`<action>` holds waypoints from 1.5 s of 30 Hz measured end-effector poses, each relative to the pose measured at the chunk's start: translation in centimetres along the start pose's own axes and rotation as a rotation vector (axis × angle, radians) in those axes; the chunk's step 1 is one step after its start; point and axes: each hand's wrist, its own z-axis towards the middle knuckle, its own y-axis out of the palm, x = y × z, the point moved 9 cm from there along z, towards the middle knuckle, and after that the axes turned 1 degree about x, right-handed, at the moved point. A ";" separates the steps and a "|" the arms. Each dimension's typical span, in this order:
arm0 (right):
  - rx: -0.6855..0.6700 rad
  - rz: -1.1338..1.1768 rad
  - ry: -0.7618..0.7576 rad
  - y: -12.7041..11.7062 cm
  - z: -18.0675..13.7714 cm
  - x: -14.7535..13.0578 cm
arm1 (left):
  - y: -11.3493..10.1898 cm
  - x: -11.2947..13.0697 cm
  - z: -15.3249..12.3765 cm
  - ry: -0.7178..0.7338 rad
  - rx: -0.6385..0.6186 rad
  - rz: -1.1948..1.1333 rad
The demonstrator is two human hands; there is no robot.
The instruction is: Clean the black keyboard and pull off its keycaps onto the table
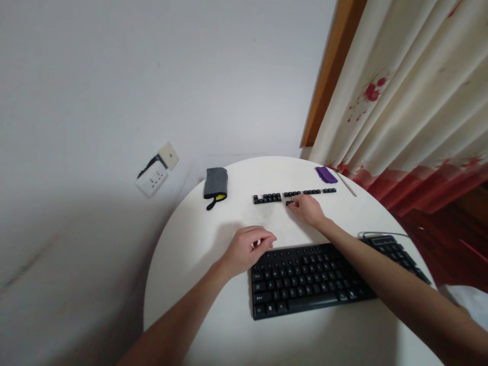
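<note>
A black keyboard point(308, 282) lies on the round white table point(198, 284), its right part crossed by my right forearm. Beyond it, loose black keycaps point(271, 198) stand in small groups along a line. My right hand point(308, 209) reaches to this line, its fingertips closed on a single keycap point(288, 203) just in front of the others. Over the keyboard's far left corner hovers my left hand point(247, 248), thumb and fingers curled together in a pinch. Whatever may be between those fingertips is too small to make out.
A grey pouch point(216, 183) with a yellow lining and black loop sits at the far left. Toward the far right are a purple cloth point(326, 174) and a thin pale stick point(346, 184). The keyboard cable point(385, 234) runs off rightward. Wall and curtain point(400, 101) border the table.
</note>
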 end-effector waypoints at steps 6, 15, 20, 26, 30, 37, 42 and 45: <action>-0.019 -0.004 0.080 0.6 -0.1 0.5 | 0.0 0.3 0.1 0.029 -0.002 0.030; -0.012 0.010 0.157 0.9 0.6 0.1 | 0.0 0.2 0.0 0.058 0.021 0.033; -0.013 0.012 0.169 1.2 1.2 -0.2 | 0.0 0.2 0.0 0.042 0.005 0.045; -0.006 -0.001 0.189 1.4 1.4 -0.2 | -0.1 0.5 0.1 0.052 0.005 0.056; -0.004 -0.012 0.192 1.5 1.4 -0.3 | 0.1 0.4 0.1 0.045 -0.004 0.059; 0.000 -0.016 0.186 1.4 1.4 -0.4 | 0.3 0.1 0.0 0.043 -0.010 0.061; 0.005 -0.014 0.176 1.2 1.3 -0.6 | 0.2 0.2 0.1 0.043 0.000 0.065; 0.009 -0.009 0.177 1.2 1.3 -0.6 | 0.2 0.2 0.1 0.047 0.002 0.066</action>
